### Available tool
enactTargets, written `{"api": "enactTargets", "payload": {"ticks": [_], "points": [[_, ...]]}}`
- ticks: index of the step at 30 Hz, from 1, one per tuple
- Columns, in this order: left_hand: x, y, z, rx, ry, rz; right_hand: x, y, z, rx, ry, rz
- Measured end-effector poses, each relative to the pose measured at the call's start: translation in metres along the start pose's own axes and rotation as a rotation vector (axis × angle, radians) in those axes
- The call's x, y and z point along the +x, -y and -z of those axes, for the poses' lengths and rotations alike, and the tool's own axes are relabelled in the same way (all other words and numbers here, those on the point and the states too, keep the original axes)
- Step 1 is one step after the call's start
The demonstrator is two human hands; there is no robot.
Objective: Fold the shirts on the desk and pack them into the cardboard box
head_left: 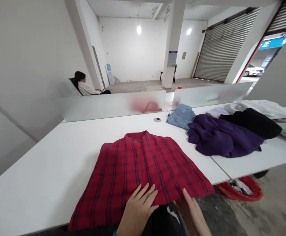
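Note:
A red plaid shirt [143,160] with dark stripes lies front up on the white table, its collar toward the far side. The sleeves are not seen spread out. Its lower hem reaches the near table edge and hangs slightly over it. My left hand [139,209] rests flat on the cloth near the hem, fingers stretched out. At the hem further right, my right hand [192,211] grips the edge, one digit on top and the others partly hidden beneath.
Right of the shirt lie a folded light-blue checked garment [181,116], a purple garment [221,136], a black one [252,123] and white cloth [273,109]. Frosted dividers [96,106] stand along the back. A red-lined bin [252,191] sits below. A person [87,87] sits beyond.

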State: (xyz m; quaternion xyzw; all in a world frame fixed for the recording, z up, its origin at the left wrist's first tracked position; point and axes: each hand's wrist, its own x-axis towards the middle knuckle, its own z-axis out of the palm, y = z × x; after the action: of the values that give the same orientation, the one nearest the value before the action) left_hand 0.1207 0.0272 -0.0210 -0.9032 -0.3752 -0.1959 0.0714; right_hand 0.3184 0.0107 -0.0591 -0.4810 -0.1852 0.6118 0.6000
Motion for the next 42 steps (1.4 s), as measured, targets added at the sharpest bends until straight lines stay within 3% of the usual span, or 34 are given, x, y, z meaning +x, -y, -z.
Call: {"api": "enactTargets", "payload": {"ticks": [5,11,14,17,20,23,25,27,29,31,33,36,39,42], "points": [[0.018,0.015,0.017,-0.093,0.057,0.125,0.002,0.012,-0.029,0.018,-0.155,0.057],[0.034,0.043,-0.014,-0.085,0.207,0.361,0.005,0.006,-0.044,-0.061,-0.325,0.16],[0.032,0.044,-0.028,-0.253,0.227,0.412,0.01,0.013,-0.062,-0.04,-0.385,0.236],[0.033,0.049,-0.028,-0.586,0.128,0.549,0.011,0.022,-0.099,-0.091,-0.341,0.327],[0.022,0.065,-0.01,-1.24,-0.214,0.802,0.003,0.023,-0.143,-0.368,-0.102,0.493],[-0.015,0.083,0.024,-1.775,-0.702,1.023,-0.01,0.005,-0.174,-0.824,0.399,0.772],[-0.049,0.091,0.049,-1.775,-0.946,1.225,-0.017,-0.016,-0.182,-1.096,0.776,0.954],[-0.082,0.093,0.07,-1.61,-1.051,1.38,-0.021,-0.038,-0.183,-1.298,1.041,1.043],[-0.107,0.092,0.08,-1.376,-1.04,1.476,-0.022,-0.054,-0.179,-1.414,1.135,1.041],[-0.12,0.092,0.079,-1.144,-0.943,1.511,-0.022,-0.059,-0.176,-1.444,1.144,1.009],[-0.125,0.095,0.07,-0.944,-0.781,1.49,-0.024,-0.056,-0.174,-1.395,1.157,0.974],[-0.123,0.1,0.051,-0.671,-0.452,1.347,-0.03,-0.039,-0.17,-1.232,1.2,0.911],[-0.119,0.101,0.04,-0.416,-0.262,1.18,-0.033,-0.016,-0.154,-1.092,1.026,0.79],[-0.12,0.093,0.04,-0.313,-0.232,1.169,-0.028,0.006,-0.117,-1.054,0.7,0.599]]}}
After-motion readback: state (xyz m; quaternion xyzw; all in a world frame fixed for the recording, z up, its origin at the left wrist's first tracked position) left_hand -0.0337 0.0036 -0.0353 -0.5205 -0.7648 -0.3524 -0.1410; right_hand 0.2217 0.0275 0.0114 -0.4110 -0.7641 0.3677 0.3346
